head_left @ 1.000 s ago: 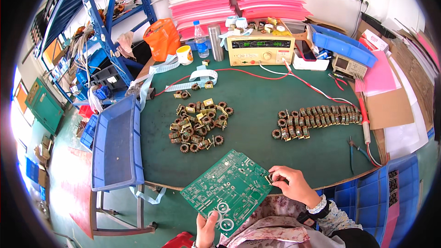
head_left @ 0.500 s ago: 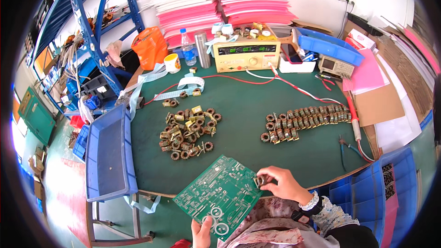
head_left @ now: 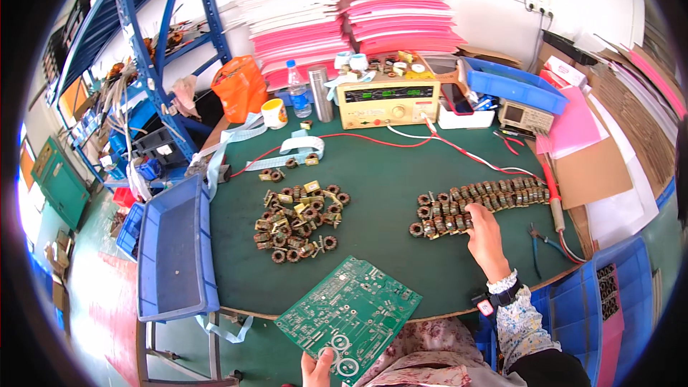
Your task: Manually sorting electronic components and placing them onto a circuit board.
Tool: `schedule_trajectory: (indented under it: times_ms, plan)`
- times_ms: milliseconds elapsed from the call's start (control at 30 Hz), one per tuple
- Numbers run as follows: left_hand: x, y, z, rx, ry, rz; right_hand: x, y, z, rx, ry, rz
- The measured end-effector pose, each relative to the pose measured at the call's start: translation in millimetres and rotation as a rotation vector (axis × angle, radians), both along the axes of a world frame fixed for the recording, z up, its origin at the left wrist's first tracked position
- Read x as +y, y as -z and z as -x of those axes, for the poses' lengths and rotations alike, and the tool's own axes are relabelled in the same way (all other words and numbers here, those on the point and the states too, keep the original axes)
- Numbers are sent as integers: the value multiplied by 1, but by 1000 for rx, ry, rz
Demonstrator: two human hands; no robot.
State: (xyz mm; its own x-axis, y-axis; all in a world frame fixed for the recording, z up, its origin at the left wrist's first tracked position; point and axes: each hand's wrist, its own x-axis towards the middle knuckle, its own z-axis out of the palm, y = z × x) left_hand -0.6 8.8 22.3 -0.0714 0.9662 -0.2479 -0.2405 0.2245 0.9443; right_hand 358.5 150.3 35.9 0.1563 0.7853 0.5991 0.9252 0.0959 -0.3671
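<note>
My left hand (head_left: 317,368) grips a green circuit board (head_left: 351,315) by its near left edge, thumb on top beside some white rings. The board is tilted over the table's front edge and my lap. My right hand (head_left: 487,240) reaches to the near row of toroidal coils (head_left: 494,193) on the right, with the fingertips closed at a wound coil (head_left: 467,221) at that row's right end. The fingers partly hide this coil. A loose heap of similar coils (head_left: 294,226) lies left of centre, beyond the board.
A yellow bench instrument (head_left: 389,104) stands at the back, its red and white leads crossing the green mat (head_left: 373,208). Blue-handled pliers (head_left: 537,247) lie at right. A blue tray (head_left: 179,258) stands at left; a water bottle (head_left: 299,93) and steel flask (head_left: 320,94) stand behind.
My right hand has moved with a coil from the board's right edge, away and to the right, to the near row of coils. My left hand still holds the board.
</note>
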Motion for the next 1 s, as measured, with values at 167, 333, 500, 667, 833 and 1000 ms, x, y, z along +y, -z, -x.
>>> schedule_trajectory:
  times_ms: [167,333,500,667,833,1000]
  plan:
    - [2,2,-2,-56,-46,38,14,-28,78,82,-440,194]
    - [-3,1,-3,-92,-45,18,69,-3,165,-85,-775,68]
    - [-12,-5,-2,-126,-69,19,89,13,192,-183,-631,246]
    - [-17,10,16,-140,-24,32,46,0,167,113,-653,152]
    - [-7,4,18,-90,12,96,-19,-16,104,458,-745,589]
    - [8,24,10,-175,72,-45,-59,6,82,722,-671,624]
